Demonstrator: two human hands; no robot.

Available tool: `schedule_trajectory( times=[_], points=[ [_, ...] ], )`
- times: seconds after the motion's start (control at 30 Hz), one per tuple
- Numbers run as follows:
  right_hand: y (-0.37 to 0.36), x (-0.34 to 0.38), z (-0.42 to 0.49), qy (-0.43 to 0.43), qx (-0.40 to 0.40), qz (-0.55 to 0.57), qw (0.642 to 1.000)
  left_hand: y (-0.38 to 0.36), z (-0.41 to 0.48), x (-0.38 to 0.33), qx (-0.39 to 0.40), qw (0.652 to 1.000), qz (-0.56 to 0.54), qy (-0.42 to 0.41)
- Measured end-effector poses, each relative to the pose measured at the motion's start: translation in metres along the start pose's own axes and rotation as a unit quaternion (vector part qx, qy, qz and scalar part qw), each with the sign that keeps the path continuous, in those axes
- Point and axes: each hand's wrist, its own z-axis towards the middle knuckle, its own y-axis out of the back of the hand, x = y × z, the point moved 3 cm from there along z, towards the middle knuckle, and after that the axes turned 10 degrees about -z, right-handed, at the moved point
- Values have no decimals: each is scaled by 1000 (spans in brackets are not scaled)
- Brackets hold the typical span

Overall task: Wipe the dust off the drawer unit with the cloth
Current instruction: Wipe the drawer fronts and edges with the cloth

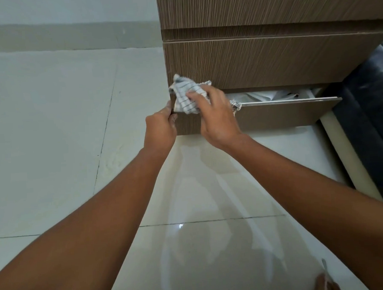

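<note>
Drawer unit (259, 59) mid-wipe, standing on the tiled floor (52, 130) ahead of you, bottom drawer (284, 114) pulled partly out.
Your right hand (216, 119) has its grip bunched around the checked cloth (187, 96) on that drawer's top left corner; your left hand (161, 128) clamps the corner's edge. By my judgement, the rest of the rim is left to wipe.

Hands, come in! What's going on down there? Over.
Left grip holds drawer corner. Right grip holds cloth on its top edge. Nothing in the way. Over.
</note>
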Motion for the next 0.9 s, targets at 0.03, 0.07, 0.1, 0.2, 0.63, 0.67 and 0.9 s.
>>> schedule_trajectory(
  times=[0.03, 0.07, 0.1, 0.2, 0.63, 0.67, 0.9],
  points=[
    [-7, 4, 2, 10, 18, -28, 999, 0, 0, -1, 7, 1000, 10, -7],
    [-14, 7, 2, 20, 31, -54, 998, -1, 0, -1, 15, 1000, 20, -7],
    [-20, 10, 2, 25, 34, -77, 996, -2, -1, -1, 20, 999, 30, -4],
    [-33, 12, 2, 9, -3, -109, 994, -6, -2, 0, 24, 998, 63, 4],
    [-18, -54, -21, 3, -131, -113, 985, -14, -5, -4, 9, 999, 10, 33],
    [-13, -68, -26, -1, -136, -116, 984, -15, -6, -5, 6, 999, 0, 38],
    [27, -167, -64, -75, -116, -135, 981, -19, -10, -6, -22, 999, -12, 30]
  ],
)
